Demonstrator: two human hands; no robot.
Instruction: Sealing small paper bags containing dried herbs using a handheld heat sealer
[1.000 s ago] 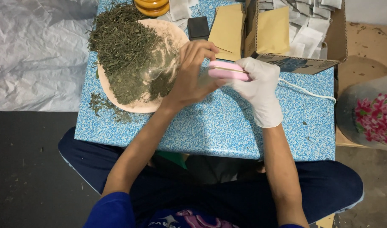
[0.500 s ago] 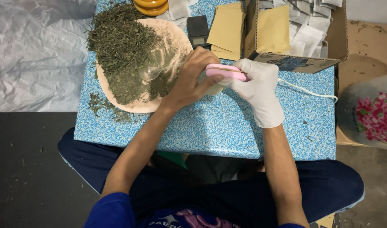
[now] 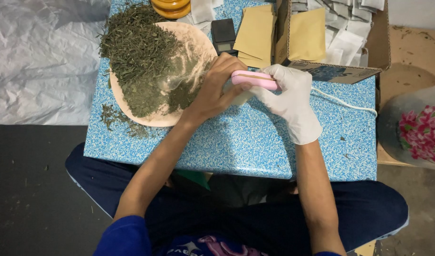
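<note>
My right hand (image 3: 293,102), in a white glove, grips a pink hand-held sealer (image 3: 253,79) with a white cord (image 3: 340,99) trailing to the right. My bare left hand (image 3: 217,87) meets it from the left, fingers pinched on a small pale bag (image 3: 243,96) held at the sealer's jaws; most of the bag is hidden. Both hands hover over the blue speckled table (image 3: 236,142), just right of a tan plate (image 3: 146,121) heaped with dried green leaves (image 3: 137,52).
A cardboard box (image 3: 336,71) of white and tan sachets stands at the back right. Brown envelopes (image 3: 255,35) and a small black device (image 3: 223,31) lie behind the hands. Loose leaves (image 3: 113,116) spill off the plate. A flowered object (image 3: 426,132) sits at the right, and white sheeting (image 3: 37,57) lies at the left.
The pink sealer's two arms, apart a second ago, are now pressed together. Both hands stay in almost the same place.
</note>
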